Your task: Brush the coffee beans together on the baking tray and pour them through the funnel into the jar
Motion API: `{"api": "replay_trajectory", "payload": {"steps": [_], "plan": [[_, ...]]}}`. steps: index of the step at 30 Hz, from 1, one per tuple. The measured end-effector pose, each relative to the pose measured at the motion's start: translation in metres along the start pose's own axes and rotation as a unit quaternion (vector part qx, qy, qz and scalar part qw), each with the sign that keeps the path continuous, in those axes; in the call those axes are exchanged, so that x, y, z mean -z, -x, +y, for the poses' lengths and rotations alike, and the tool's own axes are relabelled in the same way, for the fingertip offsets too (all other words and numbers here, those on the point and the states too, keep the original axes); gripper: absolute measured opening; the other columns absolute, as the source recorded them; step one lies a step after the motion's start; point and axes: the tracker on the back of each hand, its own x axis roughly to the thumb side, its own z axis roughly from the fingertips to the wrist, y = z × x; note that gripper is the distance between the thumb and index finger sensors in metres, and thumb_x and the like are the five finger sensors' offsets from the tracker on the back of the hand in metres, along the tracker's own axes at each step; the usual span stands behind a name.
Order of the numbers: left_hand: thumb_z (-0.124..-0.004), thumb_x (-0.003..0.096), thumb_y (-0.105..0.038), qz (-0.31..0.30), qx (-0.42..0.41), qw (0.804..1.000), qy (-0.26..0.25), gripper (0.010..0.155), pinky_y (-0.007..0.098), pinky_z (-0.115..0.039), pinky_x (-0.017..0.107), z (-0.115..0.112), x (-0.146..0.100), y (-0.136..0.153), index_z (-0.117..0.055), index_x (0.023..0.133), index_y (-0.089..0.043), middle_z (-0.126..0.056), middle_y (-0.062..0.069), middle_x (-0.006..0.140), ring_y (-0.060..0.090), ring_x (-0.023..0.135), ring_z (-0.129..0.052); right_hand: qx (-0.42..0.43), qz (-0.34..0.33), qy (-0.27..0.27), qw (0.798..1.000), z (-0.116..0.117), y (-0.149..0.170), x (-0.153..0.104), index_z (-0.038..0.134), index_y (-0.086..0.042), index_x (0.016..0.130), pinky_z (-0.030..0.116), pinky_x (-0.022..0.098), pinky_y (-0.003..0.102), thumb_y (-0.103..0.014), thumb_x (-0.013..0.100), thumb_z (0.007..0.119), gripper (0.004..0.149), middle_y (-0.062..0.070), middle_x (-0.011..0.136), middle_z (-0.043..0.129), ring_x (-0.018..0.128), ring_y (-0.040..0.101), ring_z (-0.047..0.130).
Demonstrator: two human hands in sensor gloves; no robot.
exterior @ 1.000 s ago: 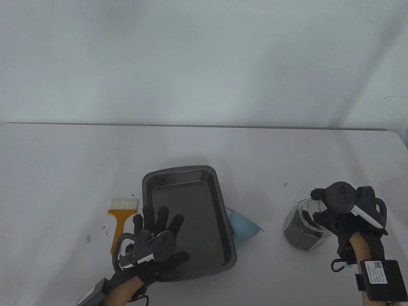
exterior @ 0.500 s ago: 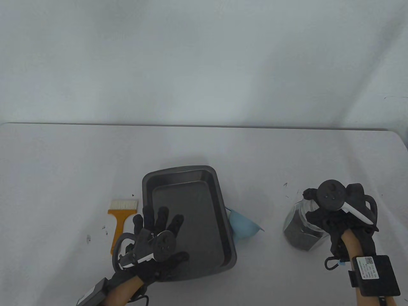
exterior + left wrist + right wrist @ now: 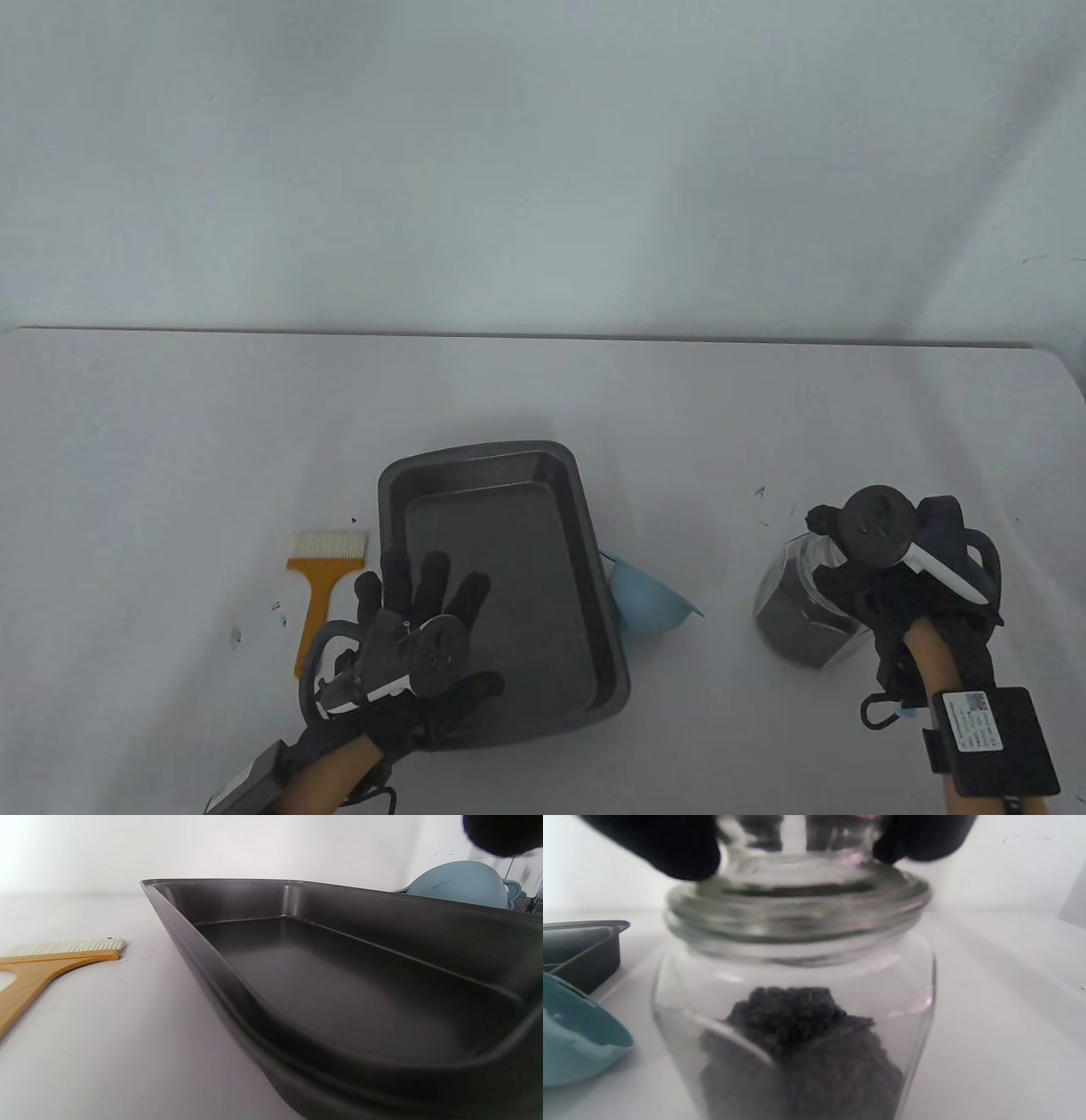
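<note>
The dark baking tray (image 3: 501,543) lies mid-table, and its floor (image 3: 339,993) shows no beans. My left hand (image 3: 428,607) rests over the tray's near-left corner with its fingers straight and spread, holding nothing. The orange-handled brush (image 3: 325,577) lies just left of the tray. A blue funnel (image 3: 649,594) lies on its side against the tray's right wall. At the right stands the glass jar (image 3: 793,615), partly filled with coffee beans (image 3: 806,1052). My right hand (image 3: 836,552) sits on top of the jar, and its fingertips (image 3: 670,853) pinch the glass lid (image 3: 797,899).
A few dark crumbs lie on the white table left of the brush (image 3: 236,632) and beyond the jar (image 3: 761,492). The table's far edge (image 3: 543,335) meets a pale wall. The funnel (image 3: 577,1052) lies close to the jar's left side.
My right hand has shifted a little to the left on top of the jar. My left hand, the tray, the brush and the funnel have not moved.
</note>
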Motion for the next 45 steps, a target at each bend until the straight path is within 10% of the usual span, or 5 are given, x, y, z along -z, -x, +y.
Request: {"api": "replay_trajectory", "payload": {"steps": [8, 19, 29, 45], "plan": [[-0.06, 0.0395, -0.085, -0.001, -0.005, 1.0, -0.005, 0.097, 0.074, -0.027, 0.071, 0.002, 0.0, 0.0, -0.018, 0.112, -0.034, -0.021, 0.017, 0.119, 0.06, 0.109, -0.018, 0.039, -0.116, 0.143, 0.982, -0.04, -0.062, -0.049, 0.058, -0.033, 0.096, 0.059, 0.065, 0.06, -0.052, 0.039, 0.078, 0.064, 0.017, 0.106, 0.059, 0.091, 0.047, 0.06], [-0.057, 0.0391, -0.087, -0.03, -0.008, 0.999, -0.026, 0.098, 0.075, -0.028, 0.07, 0.017, -0.002, -0.013, -0.018, 0.113, -0.035, -0.021, 0.017, 0.12, 0.06, 0.109, -0.017, -0.086, -0.231, 0.051, 0.968, 0.085, -0.178, -0.033, 0.004, -0.037, 0.098, 0.023, 0.069, 0.071, -0.075, 0.032, 0.06, 0.095, 0.018, 0.111, 0.003, 0.099, 0.056, 0.011], [-0.056, 0.0394, -0.087, -0.028, 0.001, 0.999, 0.023, 0.098, 0.075, -0.025, 0.07, 0.006, 0.004, -0.012, -0.013, 0.111, -0.035, -0.015, 0.017, 0.119, 0.06, 0.108, -0.013, -0.099, -0.254, -0.045, 0.961, 0.122, -0.18, -0.028, -0.001, -0.036, 0.096, 0.018, 0.068, 0.071, -0.077, 0.031, 0.058, 0.097, 0.018, 0.109, -0.002, 0.097, 0.055, 0.003], [-0.056, 0.0392, -0.086, -0.025, -0.017, 1.0, 0.008, 0.099, 0.074, -0.023, 0.07, 0.003, 0.005, -0.005, -0.013, 0.111, -0.035, -0.014, 0.017, 0.119, 0.06, 0.108, -0.012, -0.096, -0.26, -0.05, 0.96, 0.123, -0.179, -0.026, 0.002, -0.037, 0.096, 0.018, 0.068, 0.071, -0.077, 0.031, 0.06, 0.096, 0.019, 0.11, 0.001, 0.098, 0.055, 0.004]]}}
